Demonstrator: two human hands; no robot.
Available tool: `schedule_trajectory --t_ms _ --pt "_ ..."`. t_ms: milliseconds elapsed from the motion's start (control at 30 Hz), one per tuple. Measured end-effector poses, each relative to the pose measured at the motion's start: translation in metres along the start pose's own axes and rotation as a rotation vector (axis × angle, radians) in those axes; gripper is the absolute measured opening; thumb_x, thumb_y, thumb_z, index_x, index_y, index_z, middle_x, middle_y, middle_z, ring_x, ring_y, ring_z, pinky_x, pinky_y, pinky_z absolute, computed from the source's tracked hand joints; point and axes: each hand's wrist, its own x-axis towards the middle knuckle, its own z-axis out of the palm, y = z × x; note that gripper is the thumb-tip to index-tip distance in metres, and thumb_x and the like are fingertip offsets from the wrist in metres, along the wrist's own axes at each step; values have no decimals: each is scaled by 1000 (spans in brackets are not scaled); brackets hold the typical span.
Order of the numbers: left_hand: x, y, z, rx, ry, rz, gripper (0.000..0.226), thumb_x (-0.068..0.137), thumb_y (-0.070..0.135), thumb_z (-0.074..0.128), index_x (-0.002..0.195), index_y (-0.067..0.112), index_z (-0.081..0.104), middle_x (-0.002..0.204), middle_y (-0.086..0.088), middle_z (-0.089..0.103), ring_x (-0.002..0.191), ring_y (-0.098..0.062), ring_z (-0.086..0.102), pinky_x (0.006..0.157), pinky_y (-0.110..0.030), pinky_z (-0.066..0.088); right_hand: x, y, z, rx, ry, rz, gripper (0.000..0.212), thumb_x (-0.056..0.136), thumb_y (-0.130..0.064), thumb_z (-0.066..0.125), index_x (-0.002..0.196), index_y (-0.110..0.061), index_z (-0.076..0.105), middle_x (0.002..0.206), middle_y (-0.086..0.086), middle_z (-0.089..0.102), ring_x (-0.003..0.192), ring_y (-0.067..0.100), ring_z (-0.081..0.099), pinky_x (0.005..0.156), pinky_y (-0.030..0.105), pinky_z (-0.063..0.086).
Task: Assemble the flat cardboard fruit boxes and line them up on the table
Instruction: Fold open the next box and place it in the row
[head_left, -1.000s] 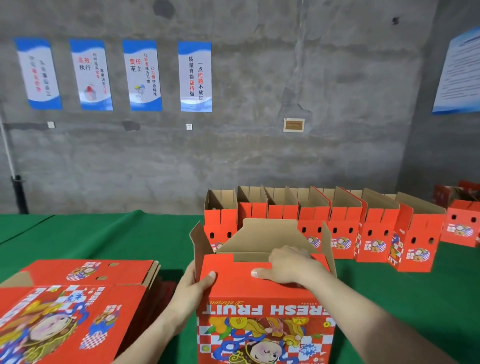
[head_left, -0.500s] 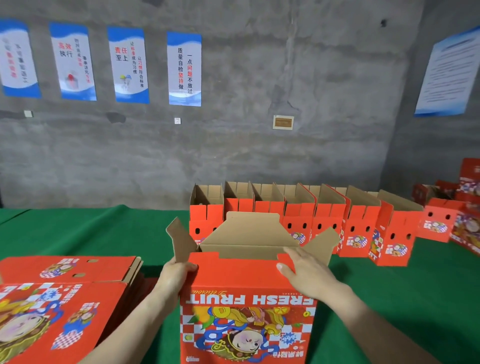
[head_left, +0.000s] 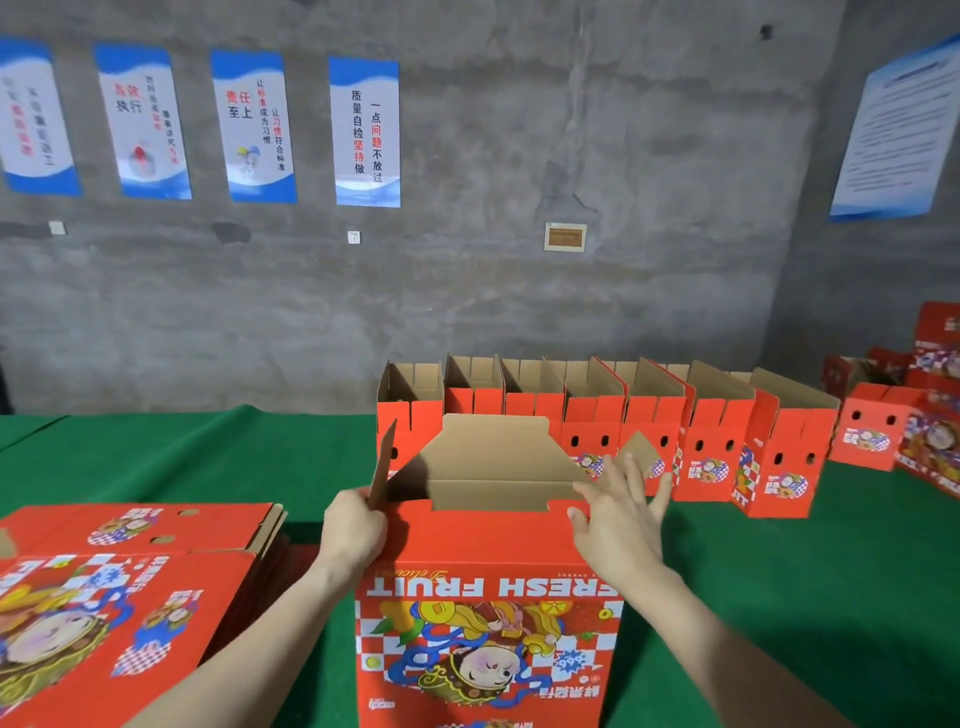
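Note:
A red "FRESH FRUIT" cardboard box (head_left: 488, 618) stands upright and open-topped on the green table (head_left: 208, 457) right in front of me, its print upside down to me. My left hand (head_left: 353, 530) grips its upper left corner beside the raised left side flap. My right hand (head_left: 618, 514) lies flat with spread fingers against the upper right corner, over the right side flap. Behind it a row of several assembled red boxes (head_left: 597, 426) stands open-topped along the table's back. A stack of flat red boxes (head_left: 119, 587) lies at my left.
More red boxes (head_left: 914, 415) are piled at the far right end of the table. A grey concrete wall with several posters (head_left: 363, 130) rises behind the table. Bare green cloth stretches left of the row and to my right.
My right hand left the box's front top edge and moved to the right corner, fingers spreading. My left hand slid up the left corner. The side flaps have swung more upright.

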Motion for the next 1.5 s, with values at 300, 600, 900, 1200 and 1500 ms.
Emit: schedule_trajectory --t_ms 300,600,900,1200,1500 --pt "-2 -11 2 340 -130 340 78 84 -11 41 151 24 22 153 -13 31 141 -28 29 113 -34 28 -12 17 8 782 58 119 65 88 6 59 145 -16 38 129 4 59 118 28 58 101 35 46" --pt "12 4 -1 550 -295 430 36 97 42 45 101 16 68 115 -6 62 107 -26 58 92 -34 46 -17 17 2 725 -56 -48 52 89 11 52 135 -13 53 141 -3 50 132 16 45 110 20 28" --pt "38 6 24 639 -356 423 61 92 27 49 145 47 25 153 -6 14 135 -34 24 113 -44 26 -16 40 -4 620 -237 -235 41 90 -8 58 128 -23 58 136 -21 46 127 0 43 107 18 35" --pt "43 -6 19 313 -301 613 58 74 -4 67 128 16 57 139 2 34 126 -22 37 108 -35 34 10 26 -8 621 -173 -79 28 99 -34 48 84 -19 65 84 3 71 76 26 65 76 40 50" --pt "39 -3 15 79 -195 377 20 71 27 58 57 14 61 77 0 59 80 -21 57 66 -15 37 38 4 -4 591 -399 -60 50 97 -51 41 119 -15 67 127 7 63 127 26 50 108 29 28"
